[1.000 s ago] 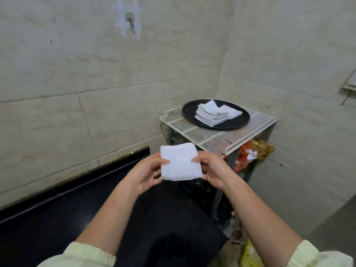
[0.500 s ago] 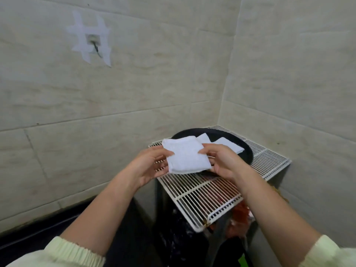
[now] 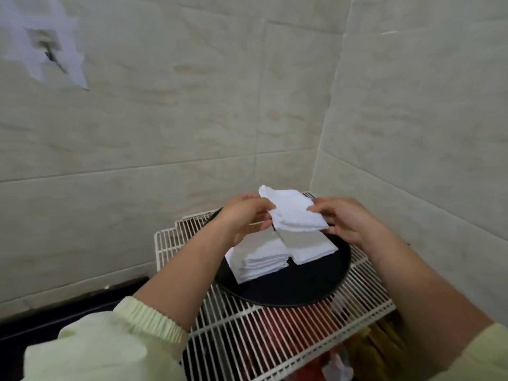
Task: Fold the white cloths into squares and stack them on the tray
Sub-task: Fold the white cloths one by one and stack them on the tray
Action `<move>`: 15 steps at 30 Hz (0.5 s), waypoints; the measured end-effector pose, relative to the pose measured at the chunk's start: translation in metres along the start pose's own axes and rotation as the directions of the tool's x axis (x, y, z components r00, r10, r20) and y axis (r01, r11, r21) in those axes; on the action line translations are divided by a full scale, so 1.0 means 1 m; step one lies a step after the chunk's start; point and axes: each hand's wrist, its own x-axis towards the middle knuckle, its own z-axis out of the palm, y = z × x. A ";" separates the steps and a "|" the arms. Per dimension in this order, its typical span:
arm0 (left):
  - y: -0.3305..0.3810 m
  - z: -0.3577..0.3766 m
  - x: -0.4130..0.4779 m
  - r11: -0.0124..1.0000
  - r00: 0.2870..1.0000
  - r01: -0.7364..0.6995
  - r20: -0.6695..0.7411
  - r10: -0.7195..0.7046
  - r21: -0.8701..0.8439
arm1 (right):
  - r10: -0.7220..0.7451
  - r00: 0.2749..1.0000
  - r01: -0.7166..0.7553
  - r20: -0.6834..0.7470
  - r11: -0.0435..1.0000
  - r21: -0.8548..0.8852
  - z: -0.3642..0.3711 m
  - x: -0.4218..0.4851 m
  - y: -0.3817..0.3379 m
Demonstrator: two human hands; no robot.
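Aloft, pinched folded cloth (image 3: 294,213) between left hand (image 3: 242,218) and right hand (image 3: 349,221), above stack (image 3: 261,259) on black tray (image 3: 302,292).

Head view. The left grip (image 3: 242,215) and right grip (image 3: 346,218) pinch opposite edges of a folded white cloth (image 3: 294,213), held tilted in the air above a round black tray (image 3: 302,287). On the tray lie a stack of folded white cloths (image 3: 258,259) and, just beside it on the right, a lower folded cloth (image 3: 310,246). The tray rests on a white wire rack (image 3: 242,342) set in the corner of a tiled wall (image 3: 192,105). Pale green sleeves (image 3: 148,323) end below the elbows. Blurred red shapes (image 3: 288,325) under the rack are perhaps packaging. A taped hook (image 3: 46,53) sits upper left.
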 end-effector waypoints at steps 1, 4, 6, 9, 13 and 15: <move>-0.001 0.008 0.006 1.000 1.000 -0.006 -0.017 0.006 0.024 | 0.006 1.000 -0.006 -0.018 1.000 -0.009 -0.007 0.007 0.002; -0.008 0.029 0.022 0.996 0.998 -0.007 -0.065 0.012 0.084 | 0.024 0.998 -0.026 -0.059 0.999 -0.036 -0.028 0.027 0.009; -0.015 0.040 0.030 0.990 0.995 0.005 -0.099 0.009 0.139 | 0.032 0.996 -0.037 -0.078 0.998 -0.057 -0.038 0.037 0.015; -0.027 0.051 0.043 0.953 0.986 0.033 -0.168 0.019 0.301 | 0.051 0.995 -0.059 -0.081 0.994 -0.095 -0.049 0.050 0.026; -0.039 0.059 0.057 0.884 0.973 0.066 -0.226 0.045 0.464 | 0.034 0.994 -0.052 -0.101 0.981 -0.188 -0.056 0.061 0.039; -0.044 0.062 0.062 0.810 0.964 0.061 -0.244 0.103 0.583 | 0.004 0.994 -0.030 -0.108 0.972 -0.235 -0.058 0.065 0.043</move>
